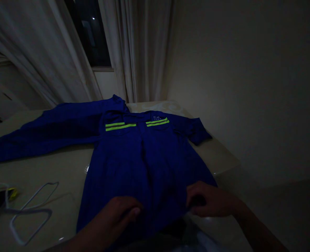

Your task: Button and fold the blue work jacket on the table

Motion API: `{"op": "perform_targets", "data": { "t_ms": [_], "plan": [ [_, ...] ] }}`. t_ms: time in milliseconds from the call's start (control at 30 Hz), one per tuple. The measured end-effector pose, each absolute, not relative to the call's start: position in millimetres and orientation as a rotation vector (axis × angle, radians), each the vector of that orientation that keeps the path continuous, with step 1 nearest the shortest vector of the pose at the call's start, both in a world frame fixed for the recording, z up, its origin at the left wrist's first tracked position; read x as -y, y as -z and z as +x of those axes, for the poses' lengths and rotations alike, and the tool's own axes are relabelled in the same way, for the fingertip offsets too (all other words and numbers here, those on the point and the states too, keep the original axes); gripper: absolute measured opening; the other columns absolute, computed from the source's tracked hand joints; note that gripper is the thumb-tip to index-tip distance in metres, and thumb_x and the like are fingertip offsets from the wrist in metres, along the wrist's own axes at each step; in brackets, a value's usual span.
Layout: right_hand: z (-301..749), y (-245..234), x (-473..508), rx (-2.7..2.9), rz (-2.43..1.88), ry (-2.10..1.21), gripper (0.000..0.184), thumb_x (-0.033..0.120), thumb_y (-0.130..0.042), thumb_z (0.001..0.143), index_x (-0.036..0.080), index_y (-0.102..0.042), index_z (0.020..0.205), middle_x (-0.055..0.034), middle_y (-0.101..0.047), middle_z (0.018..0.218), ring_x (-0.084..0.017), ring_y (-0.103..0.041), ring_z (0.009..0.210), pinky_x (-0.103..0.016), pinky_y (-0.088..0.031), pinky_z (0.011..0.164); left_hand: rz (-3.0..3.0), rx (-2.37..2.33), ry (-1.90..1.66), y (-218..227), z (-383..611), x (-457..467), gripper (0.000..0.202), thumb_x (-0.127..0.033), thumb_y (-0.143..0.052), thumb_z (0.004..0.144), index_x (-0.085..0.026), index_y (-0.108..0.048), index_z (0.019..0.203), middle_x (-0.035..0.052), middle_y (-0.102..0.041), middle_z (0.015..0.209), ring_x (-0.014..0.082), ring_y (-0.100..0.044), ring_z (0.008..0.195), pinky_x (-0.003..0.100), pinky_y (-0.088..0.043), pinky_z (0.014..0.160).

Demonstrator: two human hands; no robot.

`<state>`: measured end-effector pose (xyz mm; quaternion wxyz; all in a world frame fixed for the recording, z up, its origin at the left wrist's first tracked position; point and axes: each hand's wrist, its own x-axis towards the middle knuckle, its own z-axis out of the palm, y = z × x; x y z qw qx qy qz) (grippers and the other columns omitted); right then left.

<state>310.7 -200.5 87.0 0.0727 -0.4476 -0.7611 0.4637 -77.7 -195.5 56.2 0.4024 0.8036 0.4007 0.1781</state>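
A dark blue work shirt (134,154) with yellow-green reflective stripes across the chest lies spread flat on a pale table (65,168), one long sleeve stretched out to the left. My left hand (118,211) rests on the shirt's lower hem, fingers curled with the thumb pressed to the cloth. My right hand (210,199) is at the hem's right side, fingers closed on a fold of the fabric. Both hands sit near the table's front edge.
A white wire clothes hanger (29,213) lies on the table at the lower left, beside a dark flat object with a yellow bit. Pale curtains (134,49) and a dark window stand behind the table. A bare wall fills the right side.
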Motion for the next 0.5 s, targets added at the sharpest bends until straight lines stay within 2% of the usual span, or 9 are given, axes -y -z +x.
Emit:
{"op": "perform_targets", "data": {
  "t_ms": [67,133,233,300,333,400,500],
  "plan": [
    [328.6,-93.9,192.5,2.223,-1.538,-1.539,0.039,0.048,-0.084,0.081,0.021,-0.078,0.108,-0.0027,-0.074,0.087,-0.019,-0.070,0.079,-0.027,-0.053,0.070,2.079,-0.967,-0.413,-57.3,-73.4,183.0,0.031,-0.044,-0.049,0.106,-0.030,-0.076,0.111,0.0006,-0.078,0.100,0.0169,-0.072,0.092,0.025,-0.057,0.085],
    [346.5,-90.7,167.7,2.116,-1.699,-1.386,0.051,0.056,-0.080,0.082,0.021,-0.075,0.119,-0.0048,-0.075,0.092,-0.022,-0.071,0.083,-0.030,-0.055,0.073,2.136,-1.009,-0.433,-55.2,-66.1,158.5,0.033,-0.041,-0.045,0.108,-0.029,-0.075,0.114,0.0030,-0.076,0.106,0.0180,-0.071,0.097,0.029,-0.056,0.090],
    [375.9,-70.7,104.5,1.851,-1.890,-0.641,0.054,0.059,-0.069,0.089,0.021,-0.070,0.126,-0.0113,-0.074,0.111,-0.027,-0.070,0.100,-0.040,-0.057,0.088,2.269,-1.135,-0.487,-48.0,-49.0,106.3,0.034,-0.040,-0.044,0.108,-0.026,-0.069,0.126,0.0071,-0.072,0.121,0.0220,-0.068,0.112,0.037,-0.054,0.101],
    [395.2,-52.7,58.5,1.633,-2.031,-0.161,0.063,0.057,-0.074,0.083,0.018,-0.067,0.131,-0.0178,-0.069,0.127,-0.032,-0.066,0.116,-0.048,-0.053,0.101,2.380,-1.253,-0.505,-41.6,-35.8,68.5,0.036,-0.040,-0.047,0.106,-0.023,-0.065,0.132,0.0101,-0.068,0.131,0.0260,-0.064,0.120,0.042,-0.051,0.107],
    [403.9,-44.0,37.8,1.560,-2.101,-0.038,0.067,0.055,-0.078,0.079,0.016,-0.066,0.132,-0.0206,-0.067,0.131,-0.035,-0.064,0.122,-0.050,-0.050,0.105,2.424,-1.335,-0.510,-37.8,-29.9,50.8,0.038,-0.041,-0.047,0.105,-0.021,-0.063,0.134,0.0120,-0.067,0.136,0.0286,-0.063,0.124,0.045,-0.050,0.108],
    [419.7,-30.8,3.8,1.546,-2.186,-0.034,0.059,0.048,-0.080,0.076,0.014,-0.070,0.124,-0.0213,-0.069,0.127,-0.036,-0.065,0.121,-0.051,-0.050,0.106,2.463,-1.535,-0.527,-28.1,-21.3,20.4,0.044,-0.043,-0.048,0.104,-0.019,-0.061,0.138,0.0159,-0.061,0.147,0.0340,-0.058,0.133,0.051,-0.048,0.110],
    [444.2,-28.2,-31.5,1.689,-2.137,-0.231,0.023,0.034,-0.072,0.079,0.019,-0.075,0.097,-0.0113,-0.076,0.104,-0.028,-0.072,0.103,-0.043,-0.055,0.098,2.424,-1.759,-0.596,-8.6,-18.1,-6.9,0.049,-0.043,-0.046,0.105,-0.015,-0.058,0.143,0.0197,-0.055,0.154,0.0366,-0.052,0.141,0.054,-0.043,0.115]
  ]
}}
